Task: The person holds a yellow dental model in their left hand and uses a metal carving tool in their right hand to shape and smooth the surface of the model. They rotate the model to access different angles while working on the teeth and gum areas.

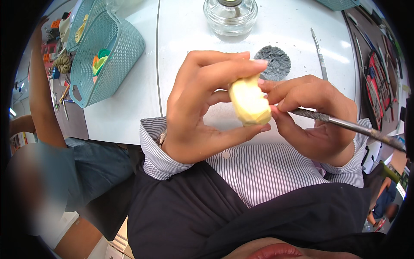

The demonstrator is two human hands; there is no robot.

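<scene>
At the centre of the frame, held up above the near edge of the white surface (129, 108), a pale yellow faceted block (248, 102) sits pinched in the left hand (202, 103). The thumb presses its lower end and the index finger curls over its top, so the hand is closed narrowly around it, with the other fingers spread loosely behind. The block looks like wax or soap: small, light and firm enough to keep sharp flat cuts, yet probably soft enough to dent or chip under a hard squeeze and perhaps a little slick, so a grip on the top and bottom ends, leaving the side faces bare, seems the sound one. The right hand (312, 116) is closed around a slim metal carving tool (345, 125) with a knurled handle, held much like a pen; its fingertips touch the block's right side, and the working tip is hidden behind them, so I cannot tell whether it meets the block. Toward the top of the frame stand a glass jar (230, 17) and, just below it, a dark grey ribbed disc (272, 62); a second thin metal tool (319, 54) lies to the upper right. At upper left a teal mesh basket (108, 60) holds small coloured items, and another person's arm (39, 90) reaches up along the left edge.
</scene>
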